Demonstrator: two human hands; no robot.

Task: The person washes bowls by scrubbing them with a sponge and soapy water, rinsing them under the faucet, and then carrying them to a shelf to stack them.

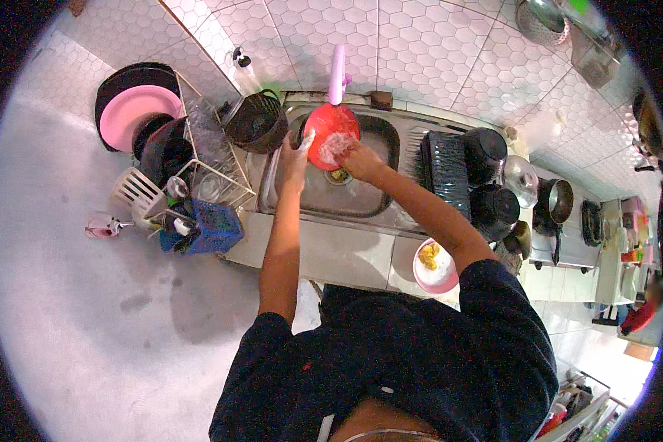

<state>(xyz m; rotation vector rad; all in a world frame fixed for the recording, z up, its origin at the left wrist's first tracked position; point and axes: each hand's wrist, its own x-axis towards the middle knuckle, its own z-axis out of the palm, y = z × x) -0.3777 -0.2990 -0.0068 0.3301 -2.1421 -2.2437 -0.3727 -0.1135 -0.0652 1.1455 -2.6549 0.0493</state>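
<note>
Over the steel sink (379,199), below a pink tap (337,77), a red bowl (331,116) is tilted toward me with white suds on its inside. My left hand (297,158) grips the bowl at its left edge, with foam on the thumb. At the lower right of the bowl, my right hand (362,162) presses into the suds with its fingers curled. Whatever those fingers hold is hidden by foam. Beneath the bowl shows the sink drain (338,176), with yellowish scraps on it.
A pink bowl (436,276) with white foam and a yellow item stands on the front ledge. Left of the sink are a black basket (256,129), a dish rack (217,180) and a blue utensil basket (215,227). Black pots (485,155) stand right. A person (644,306) is far right.
</note>
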